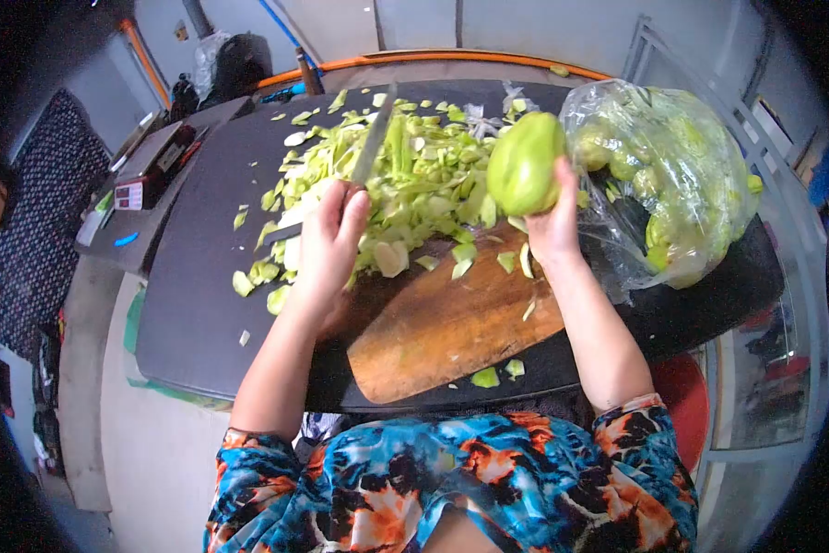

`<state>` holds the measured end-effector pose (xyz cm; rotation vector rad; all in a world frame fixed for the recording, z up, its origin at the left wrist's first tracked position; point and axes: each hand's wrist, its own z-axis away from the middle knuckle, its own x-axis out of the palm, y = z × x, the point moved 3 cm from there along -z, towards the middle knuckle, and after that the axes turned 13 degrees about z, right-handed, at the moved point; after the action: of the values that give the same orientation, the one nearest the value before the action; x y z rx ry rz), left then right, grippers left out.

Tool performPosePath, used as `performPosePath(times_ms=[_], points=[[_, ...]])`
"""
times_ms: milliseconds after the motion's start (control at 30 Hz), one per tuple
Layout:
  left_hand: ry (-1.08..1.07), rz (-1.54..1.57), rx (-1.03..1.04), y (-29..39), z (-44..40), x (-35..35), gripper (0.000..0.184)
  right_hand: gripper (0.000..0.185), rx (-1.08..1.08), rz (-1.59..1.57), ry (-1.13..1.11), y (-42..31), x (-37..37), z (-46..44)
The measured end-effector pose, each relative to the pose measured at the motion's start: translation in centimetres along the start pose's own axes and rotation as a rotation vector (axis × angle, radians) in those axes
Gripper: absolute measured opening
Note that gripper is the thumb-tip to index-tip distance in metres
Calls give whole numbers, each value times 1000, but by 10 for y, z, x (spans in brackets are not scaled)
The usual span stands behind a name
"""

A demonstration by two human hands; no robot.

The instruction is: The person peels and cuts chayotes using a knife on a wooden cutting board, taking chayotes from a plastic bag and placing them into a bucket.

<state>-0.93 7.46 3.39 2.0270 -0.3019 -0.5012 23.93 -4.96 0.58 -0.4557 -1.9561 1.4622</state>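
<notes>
Your left hand (331,226) grips knife (375,141), blade toward one o'clock; right hand (555,219) clasps green fruit (525,166), wooden board (451,336) at its seven o'clock.

I get a fairly bright view of the surface (202,230), its outline bowed by the wide lens, while my view's corners fall to black. Glare streaks the bag (686,175) by the surface's right edge, and a soft highlight sits on the fruit (527,164). The slices (423,189) look slightly soft.
</notes>
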Motion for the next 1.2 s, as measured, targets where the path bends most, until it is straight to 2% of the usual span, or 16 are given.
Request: performPosePath(times_ms=[33,67,167,200,300,333,433,467,633,700,733,767,833,933,1000,1200], points=[[4,75,37,0,-5,1,27,75,61,-242,64,-6,-1,-4],[12,244,-37,0,-8,5,25,71,68,-289,52,-10,-6,-9],[-21,400,-78,17,-20,9,23,68,132,-450,-215,-19,-7,-18],[-30,412,-85,20,-22,10,23,69,93,-581,-435,-25,-1,-21],[7,480,37,13,-14,12,23,74,32,-498,-344,-27,19,-21],[-47,446,-10,6,-10,5,22,73,-19,-473,-403,-20,20,-25],[-78,152,43,5,-3,1,20,71,13,-828,-398,-22,18,-14],[-104,24,73,14,-3,0,21,65,32,-820,-414,-21,16,-7],[-267,-139,256,28,13,19,28,49,245,-665,-173,7,22,4],[-351,-186,403,31,20,31,29,49,279,-596,-47,9,20,1],[-461,-229,388,35,22,35,36,49,124,-912,-500,10,20,0],[-498,-303,446,32,24,39,39,48,78,-741,-432,20,9,-3],[-477,-191,563,41,25,48,29,50,32,-808,-574,12,15,3],[-554,-317,596,43,26,49,45,56,178,-916,-479,47,0,-2],[-564,-309,646,39,28,52,45,55,207,-878,-493,52,-10,-3],[-633,-358,805,38,25,46,36,57,179,-333,-652,3,10,9]])
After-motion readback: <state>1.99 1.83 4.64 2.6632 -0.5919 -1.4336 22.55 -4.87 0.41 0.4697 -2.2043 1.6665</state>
